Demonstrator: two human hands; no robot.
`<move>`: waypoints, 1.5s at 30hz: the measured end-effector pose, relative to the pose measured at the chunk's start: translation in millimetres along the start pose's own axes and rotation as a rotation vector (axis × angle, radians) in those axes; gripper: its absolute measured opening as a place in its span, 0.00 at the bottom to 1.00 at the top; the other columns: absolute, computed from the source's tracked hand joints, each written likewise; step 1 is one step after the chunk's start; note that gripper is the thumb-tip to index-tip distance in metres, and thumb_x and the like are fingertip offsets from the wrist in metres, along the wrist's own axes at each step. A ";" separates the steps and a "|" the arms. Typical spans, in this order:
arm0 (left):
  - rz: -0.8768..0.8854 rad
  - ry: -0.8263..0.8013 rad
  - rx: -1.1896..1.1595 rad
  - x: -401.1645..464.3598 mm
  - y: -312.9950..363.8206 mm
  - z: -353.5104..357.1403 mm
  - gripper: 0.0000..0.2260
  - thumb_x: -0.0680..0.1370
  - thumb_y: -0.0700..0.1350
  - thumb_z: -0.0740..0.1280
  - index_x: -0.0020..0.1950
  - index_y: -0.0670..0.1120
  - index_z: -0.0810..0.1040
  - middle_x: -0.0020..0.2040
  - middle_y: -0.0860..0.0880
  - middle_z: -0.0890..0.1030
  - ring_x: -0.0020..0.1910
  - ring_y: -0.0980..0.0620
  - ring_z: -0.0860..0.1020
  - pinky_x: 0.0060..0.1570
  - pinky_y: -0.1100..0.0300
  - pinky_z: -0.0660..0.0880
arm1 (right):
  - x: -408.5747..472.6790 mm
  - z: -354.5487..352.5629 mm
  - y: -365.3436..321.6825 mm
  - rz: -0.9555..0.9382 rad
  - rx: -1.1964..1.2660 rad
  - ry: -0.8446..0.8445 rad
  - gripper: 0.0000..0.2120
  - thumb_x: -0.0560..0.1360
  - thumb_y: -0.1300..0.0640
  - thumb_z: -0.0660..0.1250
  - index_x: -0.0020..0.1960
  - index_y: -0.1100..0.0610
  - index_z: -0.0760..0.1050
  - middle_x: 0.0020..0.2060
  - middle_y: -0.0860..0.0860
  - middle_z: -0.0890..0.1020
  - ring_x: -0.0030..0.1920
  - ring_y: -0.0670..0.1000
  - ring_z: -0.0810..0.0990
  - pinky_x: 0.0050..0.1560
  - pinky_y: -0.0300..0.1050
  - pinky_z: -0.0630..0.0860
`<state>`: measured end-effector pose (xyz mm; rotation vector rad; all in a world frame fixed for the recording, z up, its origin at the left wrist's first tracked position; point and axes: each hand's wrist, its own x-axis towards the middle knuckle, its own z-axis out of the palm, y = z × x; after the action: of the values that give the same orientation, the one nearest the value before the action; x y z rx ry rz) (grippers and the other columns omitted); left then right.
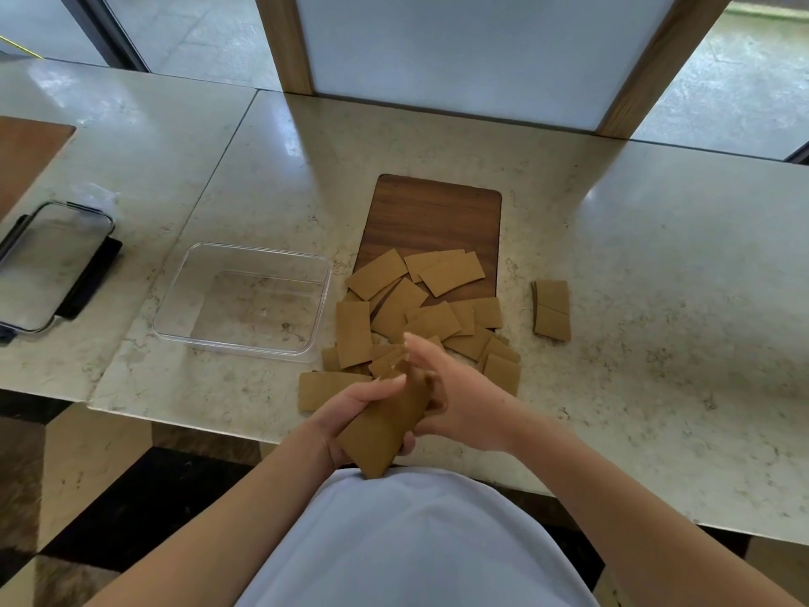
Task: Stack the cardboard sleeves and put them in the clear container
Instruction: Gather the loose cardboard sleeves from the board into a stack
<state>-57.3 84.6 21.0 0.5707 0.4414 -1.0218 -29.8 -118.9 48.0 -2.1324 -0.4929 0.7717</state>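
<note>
Several flat brown cardboard sleeves lie scattered over the near end of a dark wooden board and the stone counter. My left hand grips a small stack of sleeves near the counter's front edge. My right hand is against the stack's far side, its fingers curled at the stack's edge and one finger stretched up. The clear container stands empty to the left of the pile. A small separate stack of sleeves lies on the right.
A clear lid with dark clips rests at the far left of the counter, beside crumpled plastic wrap. A second wooden board lies at the left edge. A wood-framed panel stands behind the counter.
</note>
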 end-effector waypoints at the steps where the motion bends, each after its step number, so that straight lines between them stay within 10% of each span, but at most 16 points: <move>1: 0.037 0.014 -0.006 0.9 0.1 -0.5 0.31 0.73 0.42 0.79 0.74 0.42 0.73 0.61 0.35 0.80 0.48 0.40 0.80 0.41 0.50 0.81 | 0.7 -1.9 2.9 0.035 0.081 0.045 0.56 0.67 0.48 0.83 0.82 0.38 0.49 0.72 0.34 0.69 0.71 0.40 0.68 0.63 0.34 0.74; 9: 0.279 0.158 -0.302 5.2 10.9 -11.6 0.10 0.76 0.53 0.75 0.48 0.49 0.80 0.47 0.43 0.80 0.40 0.49 0.79 0.36 0.57 0.78 | -4.5 8.4 68.3 0.414 -0.036 0.598 0.14 0.77 0.53 0.74 0.60 0.54 0.77 0.53 0.49 0.79 0.56 0.52 0.78 0.53 0.39 0.74; 15: 0.296 0.182 -0.339 9.0 11.2 -10.2 0.26 0.76 0.67 0.68 0.55 0.45 0.83 0.57 0.35 0.81 0.51 0.38 0.83 0.46 0.47 0.82 | -7.4 45.9 85.1 0.443 -0.626 0.260 0.36 0.70 0.34 0.73 0.71 0.49 0.69 0.65 0.51 0.71 0.65 0.55 0.67 0.65 0.53 0.68; 22: 0.229 0.188 -0.278 5.1 9.1 -8.2 0.21 0.77 0.55 0.72 0.66 0.47 0.79 0.58 0.35 0.81 0.52 0.36 0.83 0.46 0.45 0.82 | -3.0 55.9 90.2 0.342 -0.788 0.307 0.29 0.69 0.35 0.72 0.63 0.50 0.75 0.58 0.50 0.77 0.59 0.55 0.73 0.57 0.53 0.70; 34: 0.158 0.245 -0.233 10.9 5.8 -10.5 0.17 0.76 0.49 0.72 0.62 0.46 0.77 0.49 0.38 0.80 0.41 0.44 0.81 0.31 0.57 0.76 | -20.6 18.4 64.5 0.611 0.799 0.380 0.10 0.82 0.51 0.66 0.47 0.57 0.74 0.44 0.56 0.79 0.40 0.53 0.78 0.37 0.47 0.79; 40: 0.076 0.245 -0.176 13.8 3.1 -3.2 0.20 0.75 0.52 0.74 0.64 0.46 0.76 0.49 0.38 0.82 0.40 0.43 0.82 0.32 0.56 0.78 | -26.9 1.4 43.1 0.440 0.889 0.291 0.10 0.78 0.47 0.72 0.50 0.54 0.83 0.41 0.52 0.81 0.34 0.46 0.78 0.30 0.39 0.72; 45: -0.035 0.184 -0.030 12.0 -0.7 0.8 0.30 0.77 0.67 0.67 0.66 0.44 0.81 0.59 0.36 0.84 0.50 0.38 0.85 0.43 0.47 0.83 | -13.0 -23.3 13.1 0.255 0.556 -0.121 0.13 0.69 0.45 0.80 0.53 0.44 0.87 0.48 0.40 0.87 0.47 0.44 0.86 0.43 0.34 0.80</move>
<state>-52.4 75.9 14.4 0.6344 0.6303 -0.9982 -22.7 -147.1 53.9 -1.6478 -0.0470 1.0459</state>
